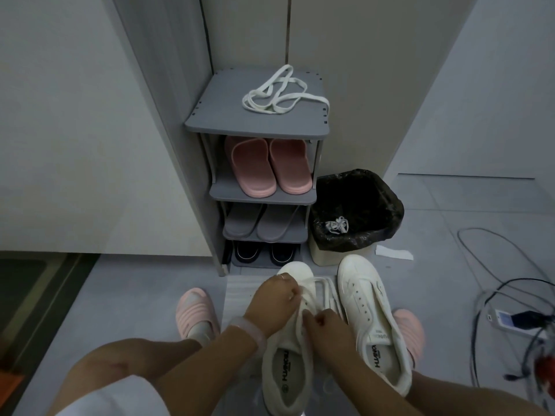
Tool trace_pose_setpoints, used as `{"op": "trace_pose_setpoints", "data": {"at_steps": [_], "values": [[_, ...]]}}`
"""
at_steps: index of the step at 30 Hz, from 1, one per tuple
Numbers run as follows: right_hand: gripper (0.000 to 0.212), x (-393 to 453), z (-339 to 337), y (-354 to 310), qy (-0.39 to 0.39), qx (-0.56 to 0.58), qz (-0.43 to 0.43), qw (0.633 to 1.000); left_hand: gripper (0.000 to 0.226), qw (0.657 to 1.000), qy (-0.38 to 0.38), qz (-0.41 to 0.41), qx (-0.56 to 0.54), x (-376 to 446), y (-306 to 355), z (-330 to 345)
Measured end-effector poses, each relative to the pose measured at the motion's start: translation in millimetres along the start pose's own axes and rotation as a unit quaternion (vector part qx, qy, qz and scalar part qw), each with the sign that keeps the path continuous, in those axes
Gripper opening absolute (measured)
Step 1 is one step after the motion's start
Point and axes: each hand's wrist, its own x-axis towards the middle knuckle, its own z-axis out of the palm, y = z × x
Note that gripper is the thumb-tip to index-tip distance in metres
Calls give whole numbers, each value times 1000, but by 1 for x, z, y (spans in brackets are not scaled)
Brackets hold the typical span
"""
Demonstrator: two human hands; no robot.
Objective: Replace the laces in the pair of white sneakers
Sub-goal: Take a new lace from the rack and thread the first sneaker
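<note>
**Lacing the first sneaker, second one waiting bare**

Head view: the person is crouching over the floor (135, 280) and working on the left white sneaker (288, 358), which is lying between the pink-slippered feet. The left hand (274, 298) is curling its fingers over the front of the shoe and pinching the white lace (326, 291) near the lower eyelets. The right hand (324, 325) is gripping the same lace a little nearer the tongue, fingers bent round it. Loose loops of that lace are trailing off to the right, lying between the two shoes.

The right white sneaker (372, 319) is sitting just beside the first, its eyelets showing empty and its tongue open; no lace is threaded there.

As a judgement, the task is looking roughly under halfway: a bundle of white laces (336, 226) is lying in the bin (357, 211), probably the old ones taken out, and a spare white lace (282, 91) is resting on top of the grey shoe rack (210, 121), likely meant for the second shoe. How many eyelets of the first shoe are already threaded is hidden under the hands. Remaining, by the look of it: finishing this lacing, then threading the second shoe.
</note>
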Motion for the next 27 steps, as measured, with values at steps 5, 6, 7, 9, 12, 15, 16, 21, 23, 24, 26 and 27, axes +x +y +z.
{"op": "trace_pose_setpoints", "data": {"at_steps": [5,6,7,9,12,15,16,21,23,24,26,27], "values": [[15,0,-9,-20,-39,445,137,884,12,979,-44,-15,-200,-2,5,-13],[14,2,-10,-23,-48,486,150,860,16,971,-32,-33,-236,0,6,-15],[12,4,-11,-25,-58,512,151,843,20,958,-21,-55,-282,2,7,-18],[11,6,-10,-27,-84,517,123,843,25,922,-15,-89,-376,4,9,-26],[16,6,-9,-26,-94,484,94,865,22,874,-7,-124,-470,5,12,-36],[17,9,-7,-29,-72,509,108,851,24,820,19,-137,-556,5,13,-46],[17,11,-7,-31,-74,513,110,848,25,799,29,-132,-586,6,13,-52],[19,19,-24,-38,-32,554,68,829,22,745,119,-131,-643,12,1,-101],[16,23,-47,-46,-7,612,22,791,24,743,187,-144,-627,13,-10,-125],[17,25,-59,-51,6,634,-6,774,26,738,222,-146,-620,11,-17,-138],[19,28,-85,-63,27,626,-65,777,29,731,284,-144,-604,7,-31,-162],[20,29,-97,-70,40,594,-95,798,30,725,310,-143,-598,3,-37,-174]]}}
